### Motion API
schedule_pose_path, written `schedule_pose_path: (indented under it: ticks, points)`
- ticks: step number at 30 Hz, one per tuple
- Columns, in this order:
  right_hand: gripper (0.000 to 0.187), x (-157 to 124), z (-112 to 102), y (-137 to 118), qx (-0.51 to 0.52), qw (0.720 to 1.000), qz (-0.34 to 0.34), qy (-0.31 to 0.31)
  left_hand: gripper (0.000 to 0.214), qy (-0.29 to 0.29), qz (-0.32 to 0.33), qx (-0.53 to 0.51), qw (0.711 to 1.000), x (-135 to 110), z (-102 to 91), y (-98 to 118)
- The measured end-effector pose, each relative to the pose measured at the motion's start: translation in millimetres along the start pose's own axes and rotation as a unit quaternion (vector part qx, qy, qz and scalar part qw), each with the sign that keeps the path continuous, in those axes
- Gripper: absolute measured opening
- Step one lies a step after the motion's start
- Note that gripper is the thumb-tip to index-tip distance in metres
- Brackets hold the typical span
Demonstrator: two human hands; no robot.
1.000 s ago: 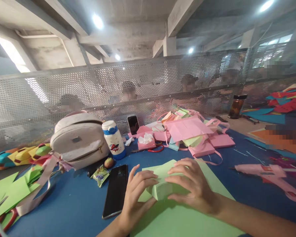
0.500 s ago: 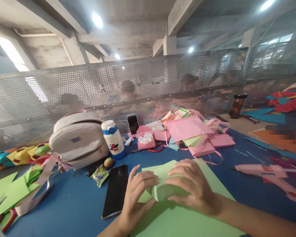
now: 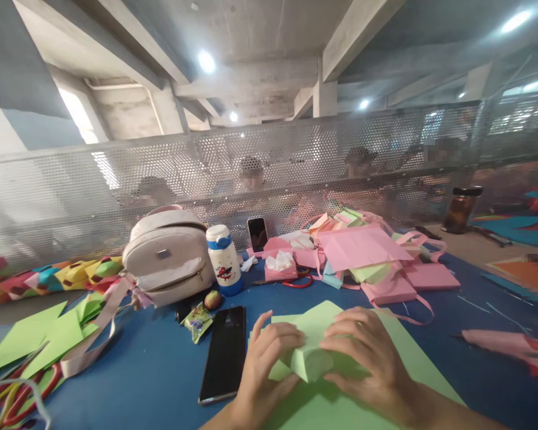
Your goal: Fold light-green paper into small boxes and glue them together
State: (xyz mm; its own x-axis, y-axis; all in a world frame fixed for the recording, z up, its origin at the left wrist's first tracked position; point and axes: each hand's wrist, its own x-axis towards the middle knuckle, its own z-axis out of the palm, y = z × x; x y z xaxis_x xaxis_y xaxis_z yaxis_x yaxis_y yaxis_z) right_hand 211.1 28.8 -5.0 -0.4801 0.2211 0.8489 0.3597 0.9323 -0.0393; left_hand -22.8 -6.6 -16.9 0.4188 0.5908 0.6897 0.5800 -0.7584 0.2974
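Head view: the large green sheet (image 3: 341,412) is taken as the landmark. Its near edge is cut off by the frame. On its right, a strip of blue tabletop (image 3: 457,358) is seen between its slanting edge and the pink glue gun (image 3: 506,346). Just left of it the black phone (image 3: 224,355) is laid flat, close beside the left hand (image 3: 269,364); farther left of the sheet, a wider stretch of blue is shown. Beyond its far edge, across a narrow band of blue, the pink paper pile (image 3: 363,245) and the red-handled scissors (image 3: 298,280) are noted.

The folded green paper (image 3: 311,361) is held over the sheet, between both hands. A blunt end is turned toward the wearer, and the long axis appears to be directed away, toward the sheet's far edge; this is read with some doubt, since the sides are covered by fingers and green lies on green.

Over the sheet, both hands are half curled, and the folded paper is gripped between them from either side. Thumbs are placed nearest the wearer; one left finger is raised.
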Motion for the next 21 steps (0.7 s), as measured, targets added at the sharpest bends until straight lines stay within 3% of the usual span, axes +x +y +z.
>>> schedule_pose_path:
  ticks: [7, 15, 21]
  points:
    - [0.02, -4, 4, -2, 0.0, 1.0, 0.012, -0.015, 0.049, 0.037, -0.056, -0.028, 0.997, 1, 5.5, -2]
    - [0.025, -12, 13, 1, 0.004, 0.998, 0.054, -0.021, 0.048, 0.054, -0.094, -0.053, 0.993, -1, 10.3, -6]
    - [0.03, -16, 15, 3, -0.007, 0.998, 0.067, -0.016, 0.047, 0.06, -0.065, -0.027, 0.996, -1, 10.3, -6]
